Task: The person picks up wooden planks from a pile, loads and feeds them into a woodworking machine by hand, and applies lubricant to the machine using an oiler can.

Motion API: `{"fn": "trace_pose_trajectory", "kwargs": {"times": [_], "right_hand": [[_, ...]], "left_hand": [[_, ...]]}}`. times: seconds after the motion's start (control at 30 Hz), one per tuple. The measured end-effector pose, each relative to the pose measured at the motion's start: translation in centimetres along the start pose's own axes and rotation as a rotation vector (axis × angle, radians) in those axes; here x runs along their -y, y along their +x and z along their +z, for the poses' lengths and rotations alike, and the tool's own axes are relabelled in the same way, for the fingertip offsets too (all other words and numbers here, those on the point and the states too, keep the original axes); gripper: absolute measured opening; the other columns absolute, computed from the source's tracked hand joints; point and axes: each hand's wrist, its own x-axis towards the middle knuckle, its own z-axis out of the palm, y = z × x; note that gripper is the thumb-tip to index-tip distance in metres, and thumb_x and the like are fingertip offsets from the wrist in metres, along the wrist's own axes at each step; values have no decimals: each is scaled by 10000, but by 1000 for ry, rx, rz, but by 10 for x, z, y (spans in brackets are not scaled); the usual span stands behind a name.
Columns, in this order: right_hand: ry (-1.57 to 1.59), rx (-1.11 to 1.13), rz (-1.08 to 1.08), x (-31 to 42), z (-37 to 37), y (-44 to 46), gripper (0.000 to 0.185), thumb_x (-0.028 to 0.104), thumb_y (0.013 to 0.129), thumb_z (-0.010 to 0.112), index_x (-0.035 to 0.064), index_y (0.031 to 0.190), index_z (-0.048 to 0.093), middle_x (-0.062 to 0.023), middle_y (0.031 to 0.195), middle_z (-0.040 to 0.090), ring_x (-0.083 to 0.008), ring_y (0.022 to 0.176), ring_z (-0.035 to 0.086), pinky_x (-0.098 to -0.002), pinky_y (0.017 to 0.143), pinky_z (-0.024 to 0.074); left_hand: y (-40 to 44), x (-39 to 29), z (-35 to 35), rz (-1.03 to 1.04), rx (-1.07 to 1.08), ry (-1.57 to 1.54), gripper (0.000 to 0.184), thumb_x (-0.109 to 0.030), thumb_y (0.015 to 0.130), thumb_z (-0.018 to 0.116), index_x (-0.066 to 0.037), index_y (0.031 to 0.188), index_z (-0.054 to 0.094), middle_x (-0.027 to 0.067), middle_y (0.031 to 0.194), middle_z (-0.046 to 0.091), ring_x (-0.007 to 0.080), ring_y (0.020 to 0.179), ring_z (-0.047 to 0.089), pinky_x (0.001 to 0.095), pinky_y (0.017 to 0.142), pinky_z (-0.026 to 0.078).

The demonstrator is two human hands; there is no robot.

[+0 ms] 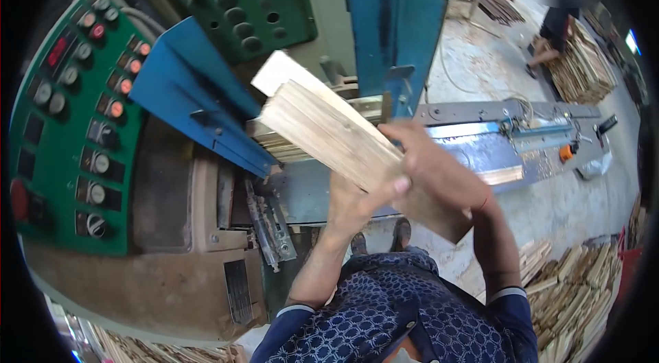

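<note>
A bundle of pale wooden boards (pixel 329 130) is held up at the centre, tilted from upper left to lower right. My left hand (pixel 357 200) grips it from below, the thumb on its near face. Wrapped round its right edge is my right hand (pixel 432 160), blurred a little. One board at the back sticks out past the others at the upper left. Behind the bundle, more wood strips (pixel 285 147) lie stacked between two blue metal guides (pixel 199 88), partly hidden by the boards I hold.
A green control panel (pixel 75 123) with buttons and knobs stands at the left. On the machine bed (pixel 473 147) at the right lies a wood strip. Wood piles (pixel 576 294) are at the lower right. Another person (pixel 552 33) bends by a stack at the upper right.
</note>
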Motion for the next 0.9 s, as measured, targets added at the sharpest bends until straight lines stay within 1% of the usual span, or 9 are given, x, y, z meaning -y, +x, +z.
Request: {"fn": "trace_pose_trajectory", "kwargs": {"times": [0.07, 0.1, 0.17, 0.27, 0.33, 0.47, 0.6, 0.77, 0.9], "right_hand": [[451, -1, 141, -2, -28, 11, 537, 367, 1050, 485, 55, 1487, 490, -169, 1489, 495, -286, 1193, 635, -372, 1041, 501], [376, -96, 203, 8, -45, 10, 553, 404, 1057, 457, 58, 1485, 511, -160, 1465, 545, -243, 1170, 648, -350, 1006, 512], [290, -266, -6, -13, -58, -5, 642, 479, 1085, 372, -31, 1447, 517, -197, 1403, 603, -259, 1187, 642, -367, 997, 503], [530, -563, 42, -27, -46, -21, 529, 344, 1104, 377, -77, 1390, 522, -199, 1293, 653, -242, 1078, 690, -322, 875, 561], [589, -690, 155, -35, -30, -23, 470, 298, 1100, 414, -69, 1369, 531, -206, 1266, 660, -229, 1018, 706, -294, 806, 576], [593, -644, 188, -50, -11, -26, 362, 193, 1072, 475, -53, 1315, 583, -159, 1130, 712, -189, 953, 707, -281, 797, 551], [479, -629, 93, -33, -10, -22, 279, 95, 1041, 530, -59, 1253, 625, -139, 1060, 725, -167, 924, 703, -276, 806, 545], [331, -649, -67, -20, -2, -11, 209, 25, 991, 614, -68, 1170, 664, -127, 991, 739, -157, 908, 706, -277, 825, 555], [97, -551, -145, -17, 14, 11, 143, 50, 942, 686, -37, 1051, 717, -123, 932, 743, -170, 845, 710, -282, 765, 546]], "left_hand": [[19, -13, -6, 107, -96, -74, 573, -168, 807, 842, 51, 1268, 582, 147, 1162, 666, 217, 1086, 658, 352, 946, 531], [32, -25, -12, 185, -184, -117, 628, -193, 831, 831, 52, 1325, 532, 161, 1199, 644, 254, 1092, 665, 389, 979, 533], [59, -55, -28, 238, -326, -227, 639, -238, 873, 811, 31, 1366, 506, 157, 1235, 622, 266, 1094, 663, 423, 986, 537], [100, -86, -50, 191, -467, -425, 540, -320, 894, 810, -45, 1298, 579, 95, 1218, 623, 200, 1108, 624, 424, 932, 519], [118, -85, -44, 184, -503, -503, 548, -325, 878, 830, -74, 1304, 595, 60, 1192, 642, 229, 1141, 605, 461, 971, 491], [144, -87, -50, 176, -520, -699, 574, -296, 876, 835, -72, 1337, 577, 84, 1272, 640, 277, 1201, 604, 539, 1080, 475], [158, -102, -36, 223, -555, -735, 757, -431, 924, 767, -66, 1493, 426, 117, 1383, 558, 284, 1282, 551, 497, 1135, 444], [173, -71, -44, 214, -596, -748, 742, -489, 974, 682, -39, 1503, 422, 109, 1428, 543, 269, 1265, 571, 467, 1126, 471], [173, -34, -51, 63, -799, -713, 836, -496, 922, 749, 54, 1464, 427, 145, 1397, 566, 277, 1220, 607, 433, 1078, 513]]}}
